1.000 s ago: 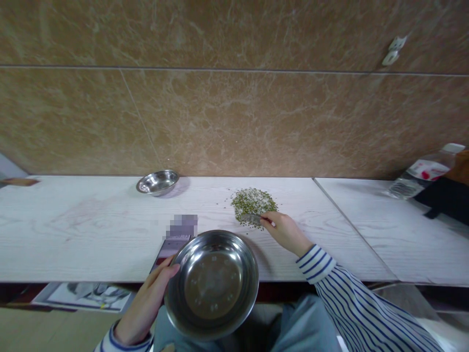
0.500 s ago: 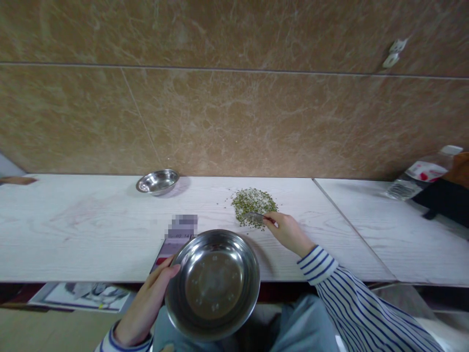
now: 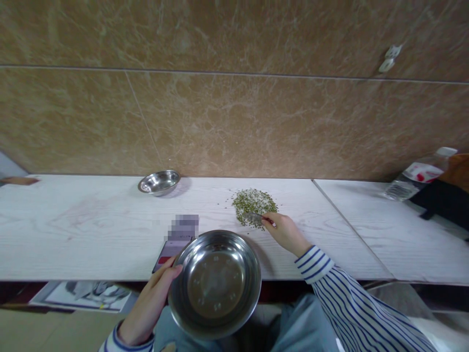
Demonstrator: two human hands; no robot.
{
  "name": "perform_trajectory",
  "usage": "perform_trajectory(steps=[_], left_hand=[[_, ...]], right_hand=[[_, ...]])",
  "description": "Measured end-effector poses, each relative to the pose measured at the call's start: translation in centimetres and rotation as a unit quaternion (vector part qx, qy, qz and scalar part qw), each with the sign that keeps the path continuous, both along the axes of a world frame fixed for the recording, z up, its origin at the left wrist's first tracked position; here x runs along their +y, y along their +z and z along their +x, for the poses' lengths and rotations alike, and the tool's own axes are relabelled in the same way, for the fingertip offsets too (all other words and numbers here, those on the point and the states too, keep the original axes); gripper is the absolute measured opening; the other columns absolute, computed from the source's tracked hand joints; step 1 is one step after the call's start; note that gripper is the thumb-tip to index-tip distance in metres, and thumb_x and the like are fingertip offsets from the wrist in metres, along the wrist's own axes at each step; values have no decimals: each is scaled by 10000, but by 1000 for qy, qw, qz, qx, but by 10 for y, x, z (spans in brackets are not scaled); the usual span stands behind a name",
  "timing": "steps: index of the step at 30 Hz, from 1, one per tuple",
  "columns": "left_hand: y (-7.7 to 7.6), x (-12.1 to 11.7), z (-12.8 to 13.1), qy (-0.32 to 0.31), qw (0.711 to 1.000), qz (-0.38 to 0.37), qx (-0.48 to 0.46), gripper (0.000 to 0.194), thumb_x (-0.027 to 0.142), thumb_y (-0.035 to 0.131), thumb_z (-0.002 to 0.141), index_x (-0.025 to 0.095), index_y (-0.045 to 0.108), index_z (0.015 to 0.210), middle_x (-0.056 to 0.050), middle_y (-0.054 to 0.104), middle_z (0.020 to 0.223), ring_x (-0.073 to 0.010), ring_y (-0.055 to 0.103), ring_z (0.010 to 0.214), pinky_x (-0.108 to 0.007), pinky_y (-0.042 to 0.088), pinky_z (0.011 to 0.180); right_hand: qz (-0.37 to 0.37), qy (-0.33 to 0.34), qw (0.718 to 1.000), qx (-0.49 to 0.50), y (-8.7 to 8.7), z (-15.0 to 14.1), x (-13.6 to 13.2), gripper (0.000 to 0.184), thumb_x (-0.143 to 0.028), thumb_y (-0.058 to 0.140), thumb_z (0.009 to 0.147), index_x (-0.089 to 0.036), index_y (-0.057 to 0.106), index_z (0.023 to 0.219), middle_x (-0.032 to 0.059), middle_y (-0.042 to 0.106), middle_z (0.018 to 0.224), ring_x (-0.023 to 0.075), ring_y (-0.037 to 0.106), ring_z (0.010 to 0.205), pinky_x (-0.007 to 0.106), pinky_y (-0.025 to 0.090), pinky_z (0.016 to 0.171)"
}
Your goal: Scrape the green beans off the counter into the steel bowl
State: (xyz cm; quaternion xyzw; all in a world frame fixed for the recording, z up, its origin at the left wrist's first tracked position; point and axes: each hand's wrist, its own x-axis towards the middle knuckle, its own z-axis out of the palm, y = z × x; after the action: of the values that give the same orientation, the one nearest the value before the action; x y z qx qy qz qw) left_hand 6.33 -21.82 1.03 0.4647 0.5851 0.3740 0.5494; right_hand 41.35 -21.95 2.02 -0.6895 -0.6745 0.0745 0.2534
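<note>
My left hand (image 3: pixel 157 293) is closed on the left rim of a large steel bowl (image 3: pixel 216 288), thumb over the edge. Nothing shows inside the bowl, which is held tilted over my lap at the table's front edge. With my right hand (image 3: pixel 287 233), I pinch the dark red handle of a small tool with a grey head (image 3: pixel 253 217). Its head rests at the near side of a spread of small green grains, like mung beans (image 3: pixel 254 199), on the white table. A few grains lie scattered around the patch.
A smaller steel bowl (image 3: pixel 159 183) stands near the wall. Beside the large bowl lies a phone (image 3: pixel 171 248), partly covered by my left hand and the bowl. At the right, a plastic bottle (image 3: pixel 421 173) lies against a black bag (image 3: pixel 439 200). A marbled wall (image 3: pixel 234 122) bounds the table's back.
The view has shifted slightly. Both hands, the bowl and the tool keep nearly the same places; the grain patch looks unchanged.
</note>
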Motion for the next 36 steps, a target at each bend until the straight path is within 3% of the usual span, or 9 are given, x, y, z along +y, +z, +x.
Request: perform_trajectory(steps=[3,10,19,24,30,36], left_hand=[[-3,-1,-2,-14,999,-23,-30,489,432,632,790,165,701,1194,-86,688,1342,-300,487,1375,-406,285,1186],[-1,-6,-4,-55,998,-15,-33,581,482,616,767,128,664,1225,-118,679,1346,-318,523,1337,-419,322,1158],[-6,-14,-7,-77,995,-3,-63,512,461,605,831,165,678,1243,-73,690,1342,-310,520,1346,-407,353,1145],[1,-22,-2,-64,997,5,-44,526,450,609,806,138,691,1221,-85,702,1321,-313,477,1385,-404,342,1157],[-3,-34,-2,-27,999,-14,-43,500,445,647,767,155,731,1165,-83,740,1254,-321,543,1327,-431,332,1166],[-10,-43,-10,-53,998,-5,-35,508,478,661,758,178,757,1157,-92,751,1227,-363,595,1260,-500,345,1152]], right_hand=[[5,0,1000,1,-3,-1,-2,197,-241,515,969,-210,710,973,44,745,913,179,672,818,259,455,729],[23,-12,1000,-3,-4,-1,-3,204,-229,513,966,-210,716,970,55,748,916,185,674,819,262,456,732],[25,16,999,-13,-2,-8,-9,213,-227,510,961,-220,723,960,46,744,900,186,663,798,265,460,719],[32,13,999,-8,-3,-4,-8,217,-224,514,957,-216,729,990,59,752,936,200,677,845,279,474,753],[32,29,999,-4,-7,-4,-6,215,-222,527,947,-223,739,982,57,753,928,202,677,840,286,483,759],[35,29,999,8,-9,0,-6,231,-241,510,960,-221,730,1028,60,757,972,204,684,883,291,491,795]])
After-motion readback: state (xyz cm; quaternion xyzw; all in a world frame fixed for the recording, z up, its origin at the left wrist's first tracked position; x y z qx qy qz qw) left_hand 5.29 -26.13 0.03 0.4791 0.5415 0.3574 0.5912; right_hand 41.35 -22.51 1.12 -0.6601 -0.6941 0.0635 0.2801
